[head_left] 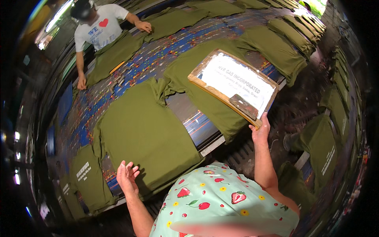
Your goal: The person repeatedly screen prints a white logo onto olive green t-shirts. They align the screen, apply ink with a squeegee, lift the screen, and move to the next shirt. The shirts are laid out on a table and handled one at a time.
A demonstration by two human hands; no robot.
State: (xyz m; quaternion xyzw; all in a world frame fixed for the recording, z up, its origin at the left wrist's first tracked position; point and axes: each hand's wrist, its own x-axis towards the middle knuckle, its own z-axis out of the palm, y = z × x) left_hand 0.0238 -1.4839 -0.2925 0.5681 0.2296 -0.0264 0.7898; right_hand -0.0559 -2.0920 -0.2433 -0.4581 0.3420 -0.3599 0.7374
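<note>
Wood-framed screen is R of pic ctr, R hand pinching its lower corner, L hand spread w/ nothing in it; prob light & stiff, white face likely fragile, so grip wood rim, keep approx level bc dark block may slide.

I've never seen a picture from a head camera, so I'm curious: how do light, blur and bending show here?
Head view: the table edge bows and the corners go black; head view: the screen shines nearly white, and a dark shadow lies on a shirt beside the left hand; head view: a blurred smear crosses the mint cloth low down.
</note>
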